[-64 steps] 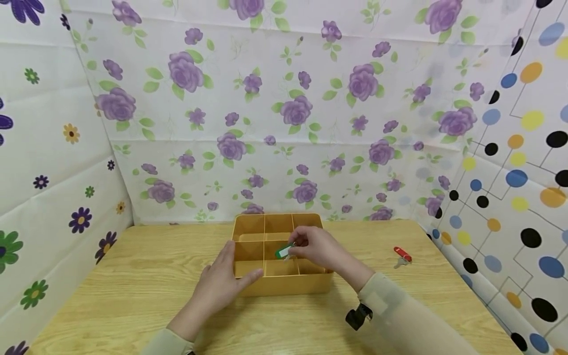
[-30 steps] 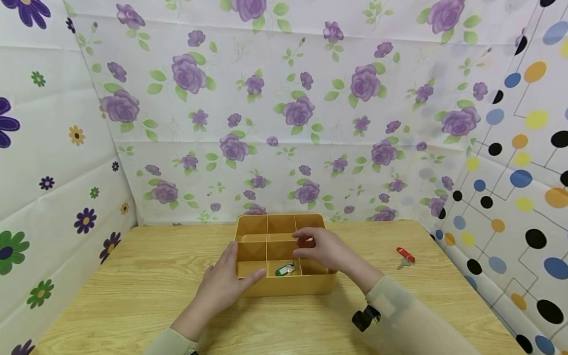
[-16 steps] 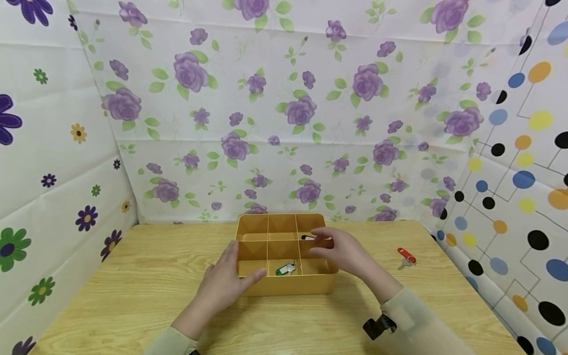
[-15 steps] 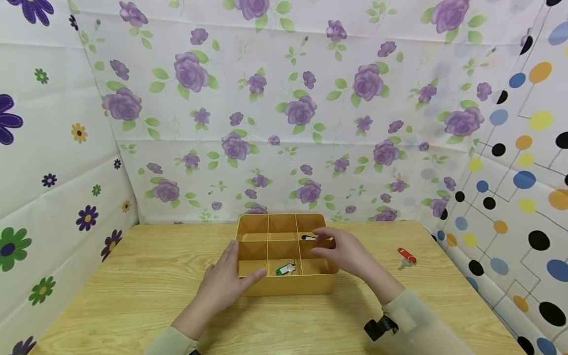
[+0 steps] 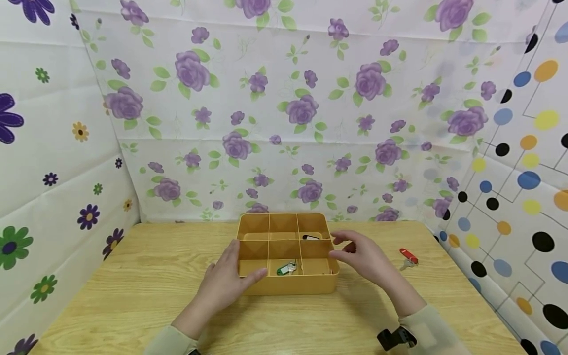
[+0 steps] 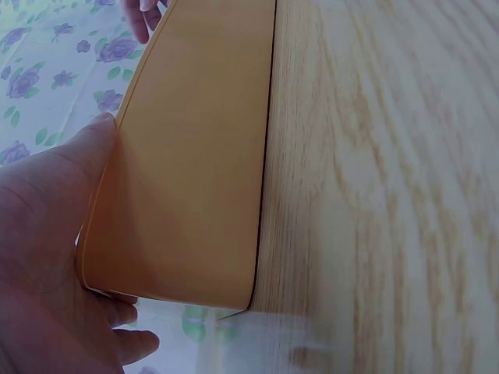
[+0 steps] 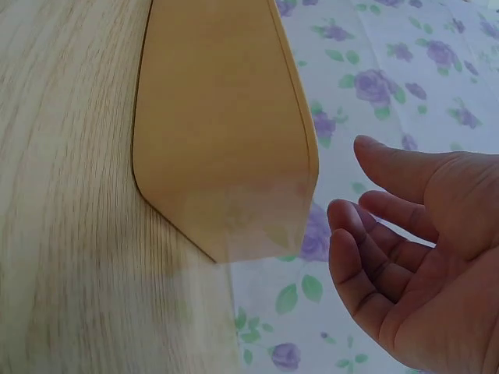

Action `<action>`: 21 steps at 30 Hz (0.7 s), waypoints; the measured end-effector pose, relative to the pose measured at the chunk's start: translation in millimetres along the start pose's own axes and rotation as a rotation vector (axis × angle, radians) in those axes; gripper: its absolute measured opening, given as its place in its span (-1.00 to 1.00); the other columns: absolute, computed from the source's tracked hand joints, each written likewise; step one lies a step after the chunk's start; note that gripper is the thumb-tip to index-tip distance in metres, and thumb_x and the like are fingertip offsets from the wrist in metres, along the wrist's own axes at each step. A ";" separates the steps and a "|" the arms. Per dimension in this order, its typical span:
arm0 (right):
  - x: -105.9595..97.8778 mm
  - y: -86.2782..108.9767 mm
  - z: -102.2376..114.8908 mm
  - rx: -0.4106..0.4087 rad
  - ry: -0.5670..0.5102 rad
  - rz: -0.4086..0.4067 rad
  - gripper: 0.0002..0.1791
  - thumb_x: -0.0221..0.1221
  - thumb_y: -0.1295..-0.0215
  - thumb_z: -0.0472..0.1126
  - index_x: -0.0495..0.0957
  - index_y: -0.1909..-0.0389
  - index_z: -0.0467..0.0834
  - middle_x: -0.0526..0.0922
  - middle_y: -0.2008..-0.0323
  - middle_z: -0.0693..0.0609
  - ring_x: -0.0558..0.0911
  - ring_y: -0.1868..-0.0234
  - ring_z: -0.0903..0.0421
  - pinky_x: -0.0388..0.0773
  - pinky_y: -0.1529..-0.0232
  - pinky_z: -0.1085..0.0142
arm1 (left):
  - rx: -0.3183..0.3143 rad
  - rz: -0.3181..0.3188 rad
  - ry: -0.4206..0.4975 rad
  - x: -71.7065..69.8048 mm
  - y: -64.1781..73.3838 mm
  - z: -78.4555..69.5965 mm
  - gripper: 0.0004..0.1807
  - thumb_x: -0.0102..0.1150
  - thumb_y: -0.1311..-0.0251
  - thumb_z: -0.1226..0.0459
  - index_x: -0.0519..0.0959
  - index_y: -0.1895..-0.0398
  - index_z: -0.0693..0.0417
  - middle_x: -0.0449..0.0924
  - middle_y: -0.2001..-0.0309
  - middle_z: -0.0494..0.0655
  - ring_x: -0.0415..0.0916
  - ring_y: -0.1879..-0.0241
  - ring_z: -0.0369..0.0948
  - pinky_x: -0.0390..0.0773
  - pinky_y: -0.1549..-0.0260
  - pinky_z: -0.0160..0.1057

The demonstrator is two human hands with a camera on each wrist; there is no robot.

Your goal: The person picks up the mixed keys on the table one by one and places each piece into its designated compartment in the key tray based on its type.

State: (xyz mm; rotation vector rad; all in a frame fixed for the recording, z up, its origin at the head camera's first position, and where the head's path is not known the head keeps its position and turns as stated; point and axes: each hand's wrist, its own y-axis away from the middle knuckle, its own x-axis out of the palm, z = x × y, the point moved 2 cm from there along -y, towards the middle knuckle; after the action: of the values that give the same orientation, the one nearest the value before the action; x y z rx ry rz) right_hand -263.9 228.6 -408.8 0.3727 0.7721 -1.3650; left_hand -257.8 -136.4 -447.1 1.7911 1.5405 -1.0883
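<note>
My left hand (image 5: 222, 281) rests at the front left corner of a yellow divided box (image 5: 288, 285). Its straight thumb lies at the front rim, and the fingers lie along the left side. A key with a green tag (image 5: 283, 270) lies in the front middle compartment. Part of a black-edged tag (image 5: 311, 237) shows in the back right one. Just outside the box's right wall, my right hand (image 5: 366, 256) hovers with loosely bent fingers and nothing in them. The right wrist view shows a gap between the hand (image 7: 421, 257) and the box (image 7: 226, 117).
A key with a red tag (image 5: 408, 255) lies on the wooden table (image 5: 177, 246) to the right of the right hand. Patterned cloth (image 5: 284, 123) stands behind the table and on both sides. Something tiny, too small to tell, shows in the front right compartment.
The key with the green tag left my right hand's grip and now lies in the front middle compartment. That hand then moved right, out past the box wall. The left hand stayed put.
</note>
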 end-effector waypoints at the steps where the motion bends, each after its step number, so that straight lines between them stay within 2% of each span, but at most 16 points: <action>1: -2.0 1.3 -1.8 0.004 0.001 -0.008 -0.36 0.43 -0.53 -0.02 0.57 -0.52 -0.13 0.72 -0.23 -0.06 0.72 0.01 0.09 0.70 0.09 0.13 | -0.001 0.000 0.001 0.0 0.0 -0.2 0.49 0.05 -0.26 -0.64 -0.16 -0.80 0.32 -0.15 -0.78 0.23 -0.01 -0.71 0.26 -0.05 -0.50 0.62; 13: -22.2 12.5 -22.7 0.032 0.010 -0.054 -0.40 0.39 -0.58 0.00 0.57 -0.51 -0.13 0.73 -0.19 -0.05 0.75 -0.02 0.04 0.71 0.06 0.13 | -0.003 0.002 -0.009 1.3 0.0 0.5 0.48 0.05 -0.27 -0.63 -0.16 -0.80 0.33 -0.14 -0.78 0.23 -0.01 -0.71 0.26 -0.04 -0.49 0.62; 21: -34.6 15.0 -35.5 0.061 0.028 -0.056 -0.36 0.36 -0.59 0.04 0.54 -0.54 -0.15 0.70 -0.25 -0.18 0.73 -0.08 -0.04 0.72 0.05 0.11 | -0.005 0.002 0.003 1.7 -0.6 0.3 0.47 0.07 -0.27 -0.62 -0.13 -0.79 0.33 -0.14 -0.78 0.23 -0.02 -0.71 0.25 -0.04 -0.48 0.64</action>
State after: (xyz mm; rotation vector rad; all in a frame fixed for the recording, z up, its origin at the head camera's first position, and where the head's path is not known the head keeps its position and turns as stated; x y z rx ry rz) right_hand -259.8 280.0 -413.2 0.4219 0.7703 -1.4407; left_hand -258.4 -135.6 -448.6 1.7917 1.5408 -1.0807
